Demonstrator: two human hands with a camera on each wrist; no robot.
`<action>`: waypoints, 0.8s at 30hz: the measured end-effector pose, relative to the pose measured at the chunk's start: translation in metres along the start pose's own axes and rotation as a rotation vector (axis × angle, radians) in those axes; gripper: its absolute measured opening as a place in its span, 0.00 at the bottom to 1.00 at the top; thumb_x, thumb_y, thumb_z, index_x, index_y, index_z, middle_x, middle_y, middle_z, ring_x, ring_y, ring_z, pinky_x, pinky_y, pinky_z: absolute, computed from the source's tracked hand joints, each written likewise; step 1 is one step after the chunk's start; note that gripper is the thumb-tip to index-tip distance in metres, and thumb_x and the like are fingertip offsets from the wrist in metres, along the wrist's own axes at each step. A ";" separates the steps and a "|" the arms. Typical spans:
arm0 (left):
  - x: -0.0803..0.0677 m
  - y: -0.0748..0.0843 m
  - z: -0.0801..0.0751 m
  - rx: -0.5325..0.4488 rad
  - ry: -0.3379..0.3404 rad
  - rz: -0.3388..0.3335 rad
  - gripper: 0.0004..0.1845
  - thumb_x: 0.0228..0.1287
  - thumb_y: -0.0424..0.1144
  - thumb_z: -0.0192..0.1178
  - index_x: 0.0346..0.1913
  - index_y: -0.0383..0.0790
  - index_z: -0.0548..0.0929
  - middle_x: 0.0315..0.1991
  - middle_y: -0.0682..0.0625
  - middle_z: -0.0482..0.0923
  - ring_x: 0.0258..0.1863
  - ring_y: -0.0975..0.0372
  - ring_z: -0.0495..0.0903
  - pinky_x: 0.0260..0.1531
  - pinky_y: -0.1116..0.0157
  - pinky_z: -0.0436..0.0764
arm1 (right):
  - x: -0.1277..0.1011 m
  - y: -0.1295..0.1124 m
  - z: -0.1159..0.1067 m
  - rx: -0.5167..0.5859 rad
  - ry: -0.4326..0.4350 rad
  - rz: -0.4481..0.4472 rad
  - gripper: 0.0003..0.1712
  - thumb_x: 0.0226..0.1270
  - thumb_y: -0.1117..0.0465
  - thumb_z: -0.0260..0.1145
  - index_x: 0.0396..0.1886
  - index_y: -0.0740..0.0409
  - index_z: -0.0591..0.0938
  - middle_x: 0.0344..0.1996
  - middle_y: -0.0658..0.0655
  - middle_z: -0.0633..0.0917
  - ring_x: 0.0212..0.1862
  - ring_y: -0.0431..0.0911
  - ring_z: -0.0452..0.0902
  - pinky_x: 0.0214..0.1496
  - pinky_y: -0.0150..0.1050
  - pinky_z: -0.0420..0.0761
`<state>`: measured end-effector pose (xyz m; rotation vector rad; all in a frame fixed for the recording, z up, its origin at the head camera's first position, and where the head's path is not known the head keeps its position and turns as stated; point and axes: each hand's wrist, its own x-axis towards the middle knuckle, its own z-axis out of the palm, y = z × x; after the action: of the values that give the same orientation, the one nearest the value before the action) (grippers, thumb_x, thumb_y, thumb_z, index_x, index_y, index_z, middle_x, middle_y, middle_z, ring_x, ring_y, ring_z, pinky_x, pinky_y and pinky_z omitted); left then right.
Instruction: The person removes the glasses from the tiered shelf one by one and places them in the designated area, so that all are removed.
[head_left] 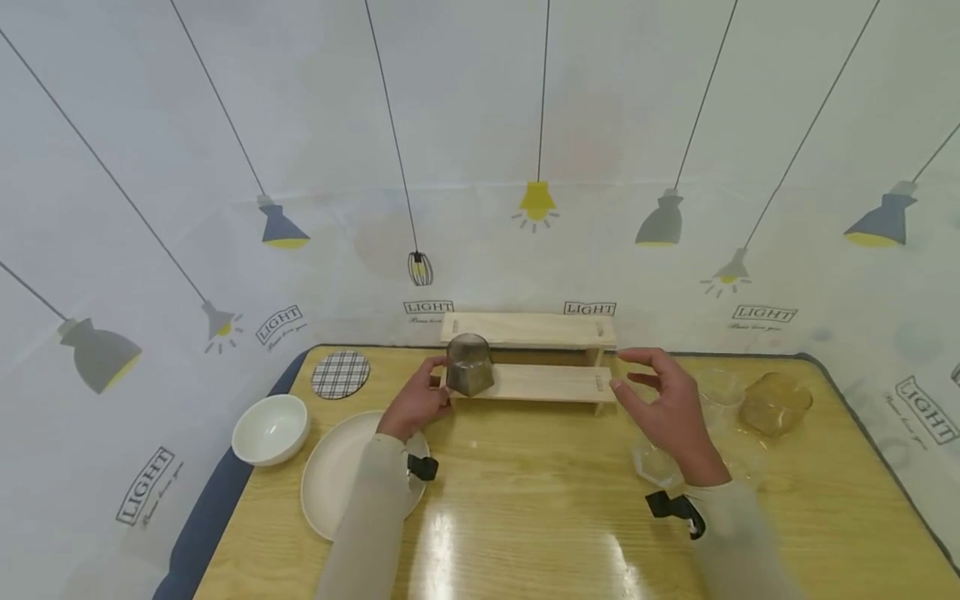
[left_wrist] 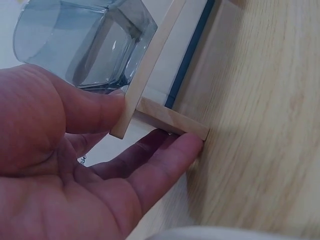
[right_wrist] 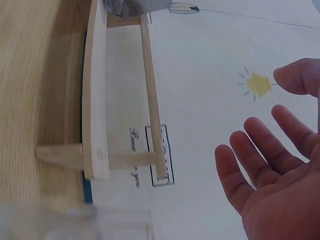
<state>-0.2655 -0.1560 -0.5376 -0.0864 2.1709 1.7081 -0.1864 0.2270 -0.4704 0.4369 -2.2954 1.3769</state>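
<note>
A grey hexagonal glass (head_left: 470, 364) (left_wrist: 85, 45) stands on the left end of the lower board of a small two-tier wooden shelf (head_left: 536, 382) (left_wrist: 150, 75) (right_wrist: 95, 100). My left hand (head_left: 441, 383) (left_wrist: 155, 120) is at that end of the shelf. Its thumb lies against the board's edge right by the glass's base, and its straight fingers (left_wrist: 165, 160) touch the shelf's leg. It grips nothing. My right hand (head_left: 622, 371) (right_wrist: 265, 115) hovers just right of the shelf, fingers spread, holding nothing.
A plaid coaster (head_left: 341, 374), a white bowl (head_left: 270, 429) and a white plate (head_left: 337, 475) lie on the wooden table (head_left: 525, 500) at the left. A clear glass (head_left: 656, 465) sits under my right wrist. Another clear glass (head_left: 720, 387) and an amber bowl (head_left: 776, 402) are at the right.
</note>
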 end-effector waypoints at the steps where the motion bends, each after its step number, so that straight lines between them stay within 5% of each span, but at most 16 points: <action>1: 0.000 0.000 -0.001 -0.002 0.000 -0.002 0.32 0.78 0.29 0.54 0.80 0.52 0.63 0.65 0.34 0.70 0.51 0.52 0.80 0.52 0.55 0.87 | 0.002 0.000 0.004 0.003 -0.009 0.009 0.21 0.69 0.71 0.71 0.61 0.64 0.82 0.58 0.61 0.85 0.61 0.34 0.78 0.59 0.23 0.81; 6: 0.001 0.000 -0.001 -0.004 0.009 -0.007 0.32 0.78 0.28 0.54 0.80 0.52 0.63 0.65 0.34 0.70 0.51 0.52 0.80 0.52 0.55 0.87 | 0.011 -0.005 0.029 0.031 -0.061 0.046 0.21 0.73 0.65 0.71 0.62 0.62 0.81 0.59 0.60 0.84 0.61 0.36 0.79 0.59 0.30 0.84; 13: -0.001 0.002 0.002 0.022 0.018 -0.007 0.32 0.77 0.28 0.55 0.79 0.52 0.65 0.65 0.33 0.72 0.51 0.52 0.81 0.51 0.55 0.88 | 0.019 -0.024 0.079 0.101 -0.114 0.062 0.27 0.72 0.61 0.72 0.67 0.64 0.77 0.62 0.65 0.82 0.64 0.59 0.80 0.61 0.61 0.84; 24: 0.001 0.002 -0.003 0.023 0.003 -0.022 0.33 0.75 0.30 0.55 0.79 0.53 0.65 0.67 0.34 0.72 0.53 0.51 0.82 0.54 0.54 0.88 | 0.038 -0.034 0.153 0.156 -0.155 0.164 0.37 0.70 0.51 0.75 0.72 0.62 0.73 0.66 0.63 0.79 0.67 0.59 0.76 0.66 0.61 0.81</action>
<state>-0.2675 -0.1579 -0.5357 -0.1065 2.1836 1.6715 -0.2327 0.0734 -0.4898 0.4251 -2.4025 1.6630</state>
